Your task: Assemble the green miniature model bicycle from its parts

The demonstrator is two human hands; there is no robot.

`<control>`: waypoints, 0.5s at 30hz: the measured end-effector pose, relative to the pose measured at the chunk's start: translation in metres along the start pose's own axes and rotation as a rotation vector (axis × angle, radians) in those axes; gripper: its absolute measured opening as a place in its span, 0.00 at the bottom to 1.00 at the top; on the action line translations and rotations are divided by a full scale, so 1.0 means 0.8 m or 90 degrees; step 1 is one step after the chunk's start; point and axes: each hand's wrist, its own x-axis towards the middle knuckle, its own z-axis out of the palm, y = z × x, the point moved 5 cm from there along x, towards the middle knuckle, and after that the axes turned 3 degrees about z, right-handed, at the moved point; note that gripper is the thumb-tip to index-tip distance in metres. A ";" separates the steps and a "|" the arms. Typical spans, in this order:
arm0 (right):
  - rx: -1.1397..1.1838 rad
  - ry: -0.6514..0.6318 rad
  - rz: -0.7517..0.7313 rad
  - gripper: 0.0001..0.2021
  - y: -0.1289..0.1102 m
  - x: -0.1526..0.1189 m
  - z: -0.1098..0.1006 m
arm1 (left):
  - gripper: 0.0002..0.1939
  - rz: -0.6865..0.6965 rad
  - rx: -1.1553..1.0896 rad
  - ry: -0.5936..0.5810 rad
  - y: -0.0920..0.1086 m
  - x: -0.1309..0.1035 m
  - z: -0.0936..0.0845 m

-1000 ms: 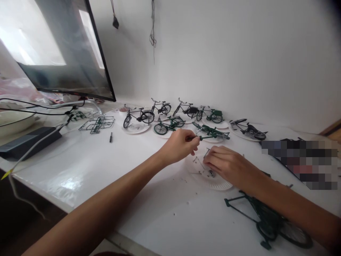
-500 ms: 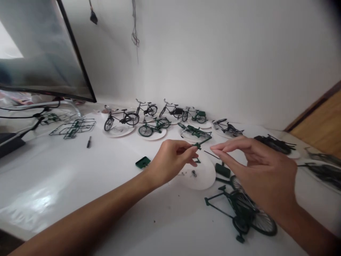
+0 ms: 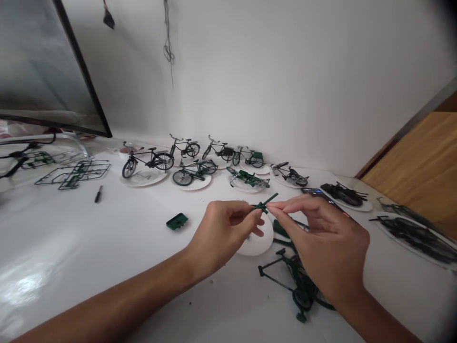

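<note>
Over a white plate [image 3: 262, 243], my left hand [image 3: 226, 226] pinches a small dark green part [image 3: 270, 199]. My right hand [image 3: 321, 228] is closed at the fingertips against that part, almost touching my left fingers. What those right fingertips hold is hidden; a thin dark rod showed there half a second ago. Below the right hand lies a partly built green model bicycle [image 3: 300, 281] with its frame end pointing left. A green tray-shaped piece [image 3: 177, 221] rests on the table left of my left hand.
Several model bicycles [image 3: 194, 171] stand or lie on white plates along the wall. Green sprue frames [image 3: 74, 174] and a small dark screwdriver [image 3: 98, 194] are at the left, below a monitor [image 3: 46, 62]. A phone [image 3: 330, 200] lies behind my right hand.
My right hand has moved left, bringing its fingertips to the green part in my left hand. The view has turned to the right, and a phone now shows behind the right hand.
</note>
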 end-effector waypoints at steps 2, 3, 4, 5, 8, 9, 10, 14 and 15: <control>0.000 0.013 0.030 0.06 0.001 0.000 0.000 | 0.11 0.004 -0.005 0.004 0.001 0.000 0.000; 0.002 0.019 0.040 0.06 0.001 0.000 0.000 | 0.11 0.005 -0.009 0.005 0.001 0.000 0.000; 0.005 0.024 0.045 0.07 0.001 0.000 0.000 | 0.11 0.003 -0.014 0.006 0.002 0.000 0.001; 0.010 0.026 0.047 0.07 0.000 0.000 0.000 | 0.11 0.000 -0.020 0.005 0.002 0.000 0.001; 0.021 0.024 0.039 0.07 -0.003 -0.001 0.001 | 0.11 -0.012 -0.029 -0.002 0.001 0.000 0.003; 0.023 0.019 0.032 0.07 -0.004 -0.001 0.002 | 0.11 -0.015 -0.030 -0.004 0.001 0.000 0.003; 0.027 0.016 0.021 0.07 -0.006 -0.001 0.002 | 0.11 -0.016 -0.029 -0.006 0.001 0.000 0.003; 0.028 -0.006 -0.033 0.08 -0.010 -0.001 0.001 | 0.12 -0.018 -0.031 -0.008 0.000 -0.001 0.003; 0.021 -0.010 -0.045 0.08 -0.011 -0.001 0.000 | 0.12 -0.017 -0.031 -0.008 0.000 -0.001 0.003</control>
